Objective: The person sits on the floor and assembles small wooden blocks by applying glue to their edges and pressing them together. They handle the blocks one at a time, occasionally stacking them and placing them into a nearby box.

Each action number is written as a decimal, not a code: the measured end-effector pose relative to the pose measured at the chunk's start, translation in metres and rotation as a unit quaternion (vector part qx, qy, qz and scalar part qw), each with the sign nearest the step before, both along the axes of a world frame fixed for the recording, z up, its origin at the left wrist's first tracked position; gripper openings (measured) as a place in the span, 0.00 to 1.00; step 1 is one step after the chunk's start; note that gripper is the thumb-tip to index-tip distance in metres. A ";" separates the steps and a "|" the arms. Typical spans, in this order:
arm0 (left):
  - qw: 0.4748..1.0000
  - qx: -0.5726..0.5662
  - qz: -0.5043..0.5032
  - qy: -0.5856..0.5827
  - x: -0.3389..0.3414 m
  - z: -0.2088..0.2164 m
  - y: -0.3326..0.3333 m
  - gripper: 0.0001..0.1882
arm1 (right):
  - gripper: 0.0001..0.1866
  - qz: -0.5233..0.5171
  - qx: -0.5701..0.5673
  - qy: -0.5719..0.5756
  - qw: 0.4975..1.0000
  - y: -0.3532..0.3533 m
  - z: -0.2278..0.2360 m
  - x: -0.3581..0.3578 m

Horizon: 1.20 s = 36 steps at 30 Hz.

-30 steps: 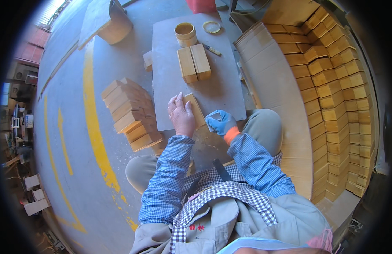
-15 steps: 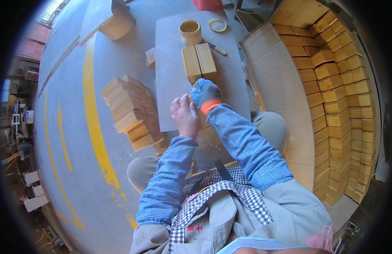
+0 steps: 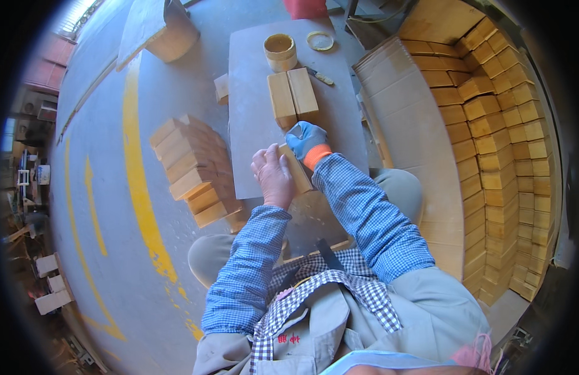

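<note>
On the board, my bare left hand (image 3: 274, 176) grips the left side of a light wooden block (image 3: 298, 172). My right hand (image 3: 307, 140), in a blue glove with an orange cuff, is closed by that block's far end. What its fingers pinch, if anything, is hidden. Just beyond my hands lie two wooden blocks (image 3: 281, 100) side by side. Behind them is an open tub (image 3: 280, 52) with yellowish-brown stuff at its rim. Its likely lid (image 3: 320, 40) lies to the right, and a putty knife (image 3: 320, 76) rests beside the blocks.
The grey board (image 3: 252, 75) lies in front of me between my knees. Stacked wooden blocks (image 3: 192, 165) stand on the floor to its left. At right, a large cardboard box (image 3: 420, 125) holds many rows of blocks (image 3: 489, 144). A red object (image 3: 306, 7) sits beyond the board.
My right hand has shifted slightly right and nearer, away from my left hand. More of the held block shows between them.
</note>
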<state>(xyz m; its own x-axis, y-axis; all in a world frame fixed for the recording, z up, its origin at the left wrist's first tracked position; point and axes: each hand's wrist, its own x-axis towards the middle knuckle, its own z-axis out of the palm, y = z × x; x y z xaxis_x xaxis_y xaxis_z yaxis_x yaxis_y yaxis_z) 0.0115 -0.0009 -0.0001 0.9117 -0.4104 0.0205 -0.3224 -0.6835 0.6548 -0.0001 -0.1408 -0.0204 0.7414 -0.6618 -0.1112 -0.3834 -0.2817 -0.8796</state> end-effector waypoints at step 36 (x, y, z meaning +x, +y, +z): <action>0.998 -0.050 0.026 -0.009 -0.003 -0.010 -0.003 0.19 | 0.07 0.065 0.264 0.083 0.959 0.055 -0.009 -0.162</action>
<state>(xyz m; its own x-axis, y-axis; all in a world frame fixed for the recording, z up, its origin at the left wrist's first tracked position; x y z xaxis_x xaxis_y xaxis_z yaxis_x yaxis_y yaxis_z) 0.0089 -0.0036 -0.0099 0.9309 -0.3572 0.0759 -0.3005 -0.6313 0.7149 -0.1623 -0.0853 -0.0296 0.7572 -0.3842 -0.5282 -0.5220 0.1301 -0.8429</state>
